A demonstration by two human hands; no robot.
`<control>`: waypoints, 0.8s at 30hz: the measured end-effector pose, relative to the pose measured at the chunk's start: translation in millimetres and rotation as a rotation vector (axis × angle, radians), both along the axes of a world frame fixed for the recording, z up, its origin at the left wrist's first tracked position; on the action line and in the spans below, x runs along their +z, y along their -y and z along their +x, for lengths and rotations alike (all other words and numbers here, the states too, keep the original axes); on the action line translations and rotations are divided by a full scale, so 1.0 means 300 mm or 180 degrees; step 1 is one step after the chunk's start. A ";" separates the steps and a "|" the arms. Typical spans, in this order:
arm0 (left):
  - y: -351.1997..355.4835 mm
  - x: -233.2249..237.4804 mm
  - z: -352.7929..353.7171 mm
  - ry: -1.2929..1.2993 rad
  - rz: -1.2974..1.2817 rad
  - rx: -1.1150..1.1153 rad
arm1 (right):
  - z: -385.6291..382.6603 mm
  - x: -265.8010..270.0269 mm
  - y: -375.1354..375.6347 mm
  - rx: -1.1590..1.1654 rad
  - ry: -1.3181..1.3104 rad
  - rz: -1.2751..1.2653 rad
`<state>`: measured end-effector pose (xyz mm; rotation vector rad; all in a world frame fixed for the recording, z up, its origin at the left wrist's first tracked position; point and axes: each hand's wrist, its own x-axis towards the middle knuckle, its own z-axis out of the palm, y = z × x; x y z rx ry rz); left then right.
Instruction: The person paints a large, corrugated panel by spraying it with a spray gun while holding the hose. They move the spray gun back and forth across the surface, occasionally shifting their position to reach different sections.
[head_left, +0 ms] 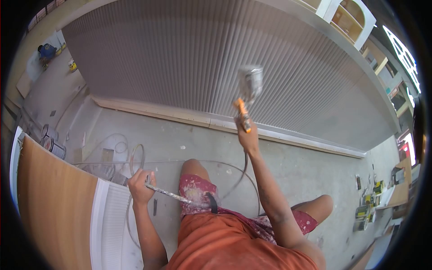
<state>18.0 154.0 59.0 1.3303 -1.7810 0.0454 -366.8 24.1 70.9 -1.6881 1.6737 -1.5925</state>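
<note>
Gripping an orange-handled spray gun (243,111) in the right hand (250,133), closed round the handle, in front of the fluted panel (180,58) and above its lower edge. Probably held that way to keep the blurred cup (250,78) clear of the fingers. Grasping a paint-spattered hose (173,194) in the left hand (141,188), curled snugly about it, perhaps to manage slack over the floor (301,171). Reaching forward with the right arm nearly straight; holding the left forearm lower, out beside the thigh. Cannot tell, through blur, the trigger finger's position.
</note>
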 end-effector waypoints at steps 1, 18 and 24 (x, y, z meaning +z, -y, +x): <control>0.003 -0.001 0.001 0.0004 0.0006 0.0006 | 0.007 0.068 0.000 0.0120 0.0169 -0.0255; 0.001 0.009 -0.016 -0.0173 0.0070 -0.0003 | 0.020 -0.041 -0.028 0.0198 -0.0246 0.1449; 0.000 0.018 -0.019 -0.0147 0.0048 -0.0054 | 0.038 0.123 0.036 0.0160 0.0009 0.0021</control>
